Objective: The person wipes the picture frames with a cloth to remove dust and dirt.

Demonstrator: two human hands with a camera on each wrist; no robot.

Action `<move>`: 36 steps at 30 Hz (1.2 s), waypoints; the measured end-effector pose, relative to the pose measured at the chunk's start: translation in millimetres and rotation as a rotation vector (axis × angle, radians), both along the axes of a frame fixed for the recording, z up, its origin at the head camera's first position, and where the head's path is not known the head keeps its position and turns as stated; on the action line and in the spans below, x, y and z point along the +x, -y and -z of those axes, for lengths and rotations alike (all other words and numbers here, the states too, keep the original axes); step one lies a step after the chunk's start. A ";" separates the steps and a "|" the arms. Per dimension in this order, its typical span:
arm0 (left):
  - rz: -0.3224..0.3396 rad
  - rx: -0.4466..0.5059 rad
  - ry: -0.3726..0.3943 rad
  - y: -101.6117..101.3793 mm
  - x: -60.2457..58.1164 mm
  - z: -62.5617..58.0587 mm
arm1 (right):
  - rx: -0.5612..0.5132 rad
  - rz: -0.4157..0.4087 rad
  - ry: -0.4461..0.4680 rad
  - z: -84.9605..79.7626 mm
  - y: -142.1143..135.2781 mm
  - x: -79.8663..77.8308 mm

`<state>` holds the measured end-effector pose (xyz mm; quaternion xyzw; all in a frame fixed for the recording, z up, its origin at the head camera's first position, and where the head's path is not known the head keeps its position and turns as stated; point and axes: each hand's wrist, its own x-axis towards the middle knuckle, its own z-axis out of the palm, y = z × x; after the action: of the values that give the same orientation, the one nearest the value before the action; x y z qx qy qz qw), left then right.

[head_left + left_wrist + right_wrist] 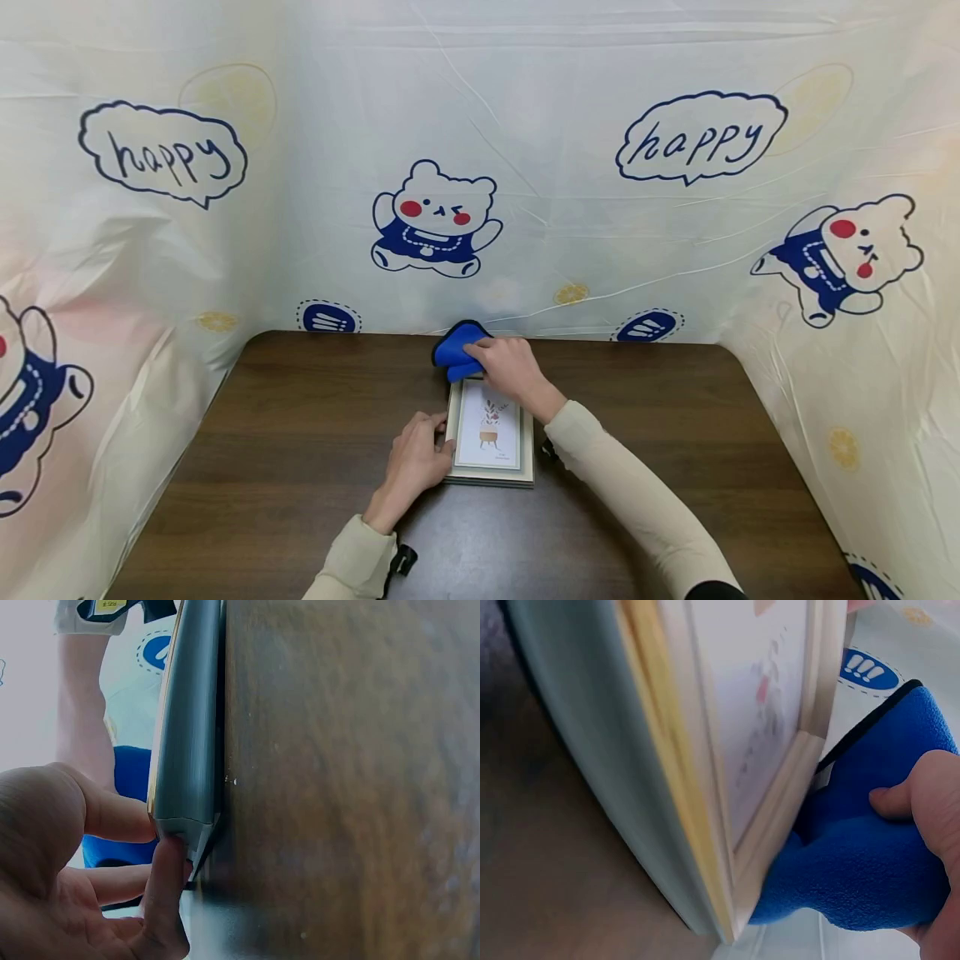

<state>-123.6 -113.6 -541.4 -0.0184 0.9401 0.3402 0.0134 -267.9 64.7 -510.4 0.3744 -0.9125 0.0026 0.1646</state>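
A picture frame [487, 442] with a cream border and a potted-plant print lies face up near the table's far edge. My left hand [416, 454] grips its left side. In the left wrist view, the thumb lies along the upper edge and a fingertip presses the grey-green side [187, 720]. At the far end of the frame, my right hand [512, 367] pinches a folded blue cloth [456, 352] with black edging. In the right wrist view, the cloth [847, 862] overlaps the frame's border, with the thumb on top of it; most of the other fingers are hidden.
The dark brown wooden table [300, 433] extends on both sides of the frame. White sheeting [562, 250] printed with bears and "happy" bubbles hangs along the back and both sides, right at the table's edges.
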 end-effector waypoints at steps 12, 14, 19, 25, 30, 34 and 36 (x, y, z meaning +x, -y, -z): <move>-0.048 0.018 0.025 -1.8 -0.8 2.5 | 0.117 -0.062 0.031 12.5 7.4 9.6; -0.059 0.019 0.031 -2.8 -0.8 2.4 | 0.137 -0.069 0.017 14.0 7.8 11.0; -0.089 -0.001 0.013 -5.2 0.4 2.2 | 0.167 -0.076 -0.006 16.1 7.8 14.8; -0.101 -0.039 -0.024 -6.0 2.2 1.4 | 0.186 -0.071 -0.023 16.6 7.8 18.0; -0.090 -0.071 -0.039 -5.8 2.5 0.3 | 0.188 -0.071 -0.021 18.4 7.4 19.0; -0.083 -0.083 -0.041 -6.4 2.3 -1.2 | 0.205 -0.070 -0.013 19.4 5.7 18.5; -0.079 -0.091 -0.044 -6.9 2.0 -1.2 | 0.220 -0.066 -0.010 19.3 4.0 18.3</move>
<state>-121.6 -106.7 -540.2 -0.0486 0.9532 0.2975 -0.0215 -249.6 60.7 -529.8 0.4199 -0.8937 -0.0941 0.1272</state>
